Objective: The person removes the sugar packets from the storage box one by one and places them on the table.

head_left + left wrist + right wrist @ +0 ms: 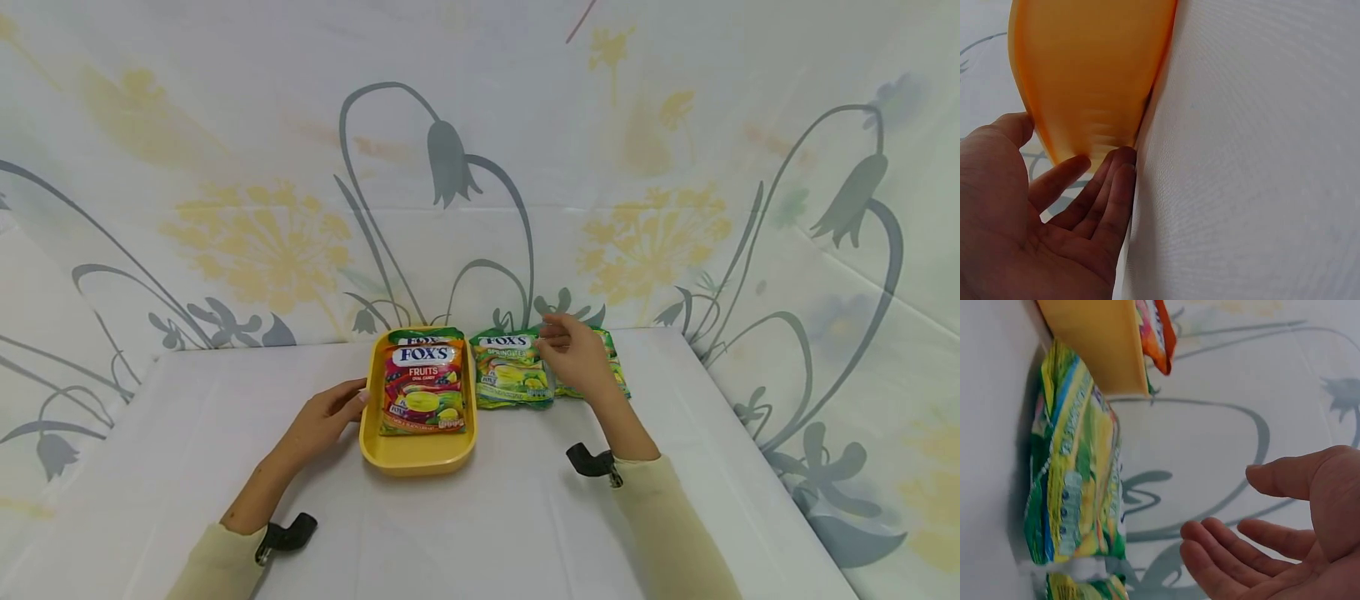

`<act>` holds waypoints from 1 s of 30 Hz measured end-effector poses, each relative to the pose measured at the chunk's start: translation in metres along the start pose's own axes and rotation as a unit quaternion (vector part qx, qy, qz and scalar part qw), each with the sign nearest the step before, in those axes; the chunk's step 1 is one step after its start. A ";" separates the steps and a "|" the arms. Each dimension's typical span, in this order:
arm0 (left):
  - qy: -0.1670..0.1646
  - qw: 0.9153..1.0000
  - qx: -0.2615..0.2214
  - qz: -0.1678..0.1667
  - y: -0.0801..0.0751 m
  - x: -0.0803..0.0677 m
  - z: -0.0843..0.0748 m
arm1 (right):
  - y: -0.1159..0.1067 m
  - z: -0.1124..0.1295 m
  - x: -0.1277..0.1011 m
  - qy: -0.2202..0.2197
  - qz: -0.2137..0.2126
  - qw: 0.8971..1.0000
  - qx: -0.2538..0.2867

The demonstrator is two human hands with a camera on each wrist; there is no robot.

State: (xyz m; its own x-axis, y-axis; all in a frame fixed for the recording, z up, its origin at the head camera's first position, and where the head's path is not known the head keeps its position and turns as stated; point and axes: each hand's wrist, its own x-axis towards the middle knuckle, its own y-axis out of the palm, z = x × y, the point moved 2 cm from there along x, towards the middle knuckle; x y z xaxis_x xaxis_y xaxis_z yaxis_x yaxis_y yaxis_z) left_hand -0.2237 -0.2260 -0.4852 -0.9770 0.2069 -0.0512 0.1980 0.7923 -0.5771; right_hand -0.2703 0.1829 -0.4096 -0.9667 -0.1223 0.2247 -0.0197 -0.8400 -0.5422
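A yellow tray [416, 457] holds a red Fox's Fruits candy bag [423, 387], with a green Fox's bag [426, 334] partly hidden behind it. My left hand [324, 421] rests against the tray's left side, thumb at the rim; in the left wrist view the left hand's fingers [1124, 187] lie along its outer wall. To the tray's right sits a green Fox's Spring Tea bag [512, 379]. Above this bag's right side is my right hand [576, 358], fingers loosely extended and holding nothing. The right wrist view has a gap between that hand and the bag [1079, 469].
Another green candy bag [617, 367] lies right of the Spring Tea bag, partly covered by my right hand. A white cloth [510, 525] covers the table. Behind stands a flower-patterned curtain [480, 250], close at the back of the tray and bags.
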 end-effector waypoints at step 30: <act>0.009 1.000 0.000 0.003 -0.001 0.000 -0.001 | 0.085 0.033 -0.008 -0.035 0.084 0.996 -0.009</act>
State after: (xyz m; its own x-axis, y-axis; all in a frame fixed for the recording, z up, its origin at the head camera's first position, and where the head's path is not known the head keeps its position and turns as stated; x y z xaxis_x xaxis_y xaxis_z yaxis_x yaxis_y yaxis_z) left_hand -0.2234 -0.2266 -0.4841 -0.9742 0.2219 -0.0410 0.2044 0.7907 -0.5771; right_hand -0.2563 0.0952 -0.4307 -0.9365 -0.2976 0.1852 0.1355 -0.7948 -0.5916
